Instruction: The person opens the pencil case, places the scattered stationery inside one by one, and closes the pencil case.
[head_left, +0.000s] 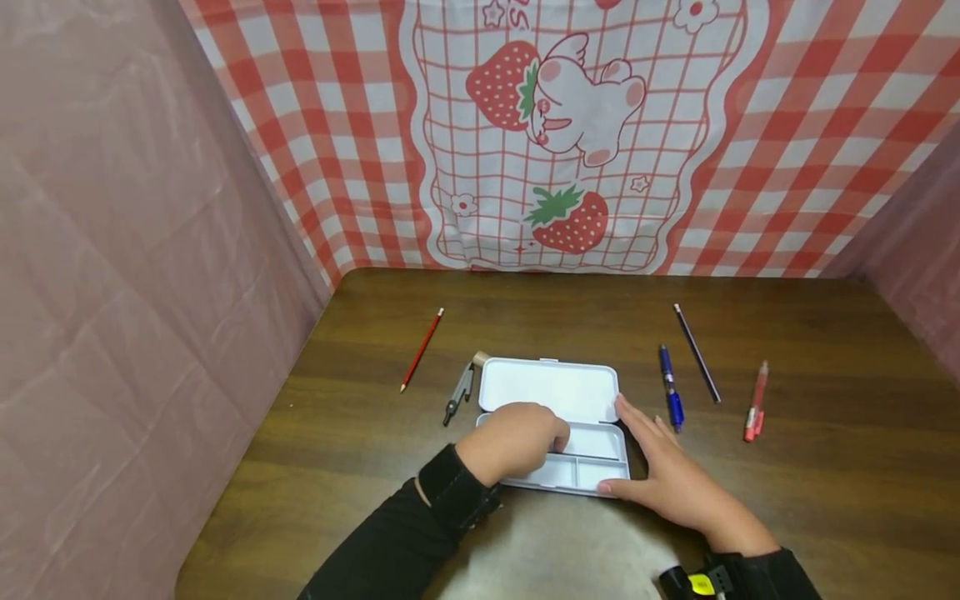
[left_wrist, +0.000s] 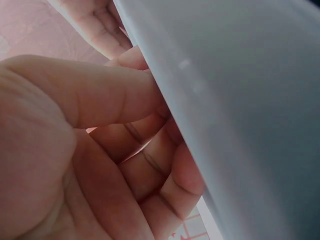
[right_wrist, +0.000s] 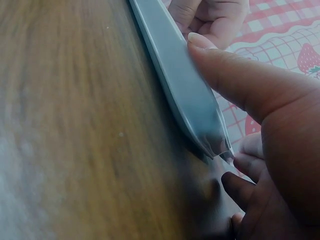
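A white hinged pencil case [head_left: 548, 390] lies on the table with its lid folded back; ridges divide its lower half into compartments. My left hand [head_left: 517, 437] reaches in from the left, fingers bent down into the case. In the left wrist view, the case's wall covers the fingertips of that hand [left_wrist: 95, 140], and I cannot tell what they hold. At the right end of the case is my right hand [head_left: 675, 475], its thumb on the near rim and its other fingers stretched along the side. In the right wrist view, that thumb [right_wrist: 220, 62] lies against the case's rim.
Left of the case are a drawing compass [head_left: 459, 395], a small tan cylinder [head_left: 481, 358] and a red pencil [head_left: 422, 350]. To the right lie a blue pen [head_left: 671, 388], a dark pencil [head_left: 697, 353] and a red pen [head_left: 756, 402]. A checked cloth [head_left: 360, 125] hangs behind the table.
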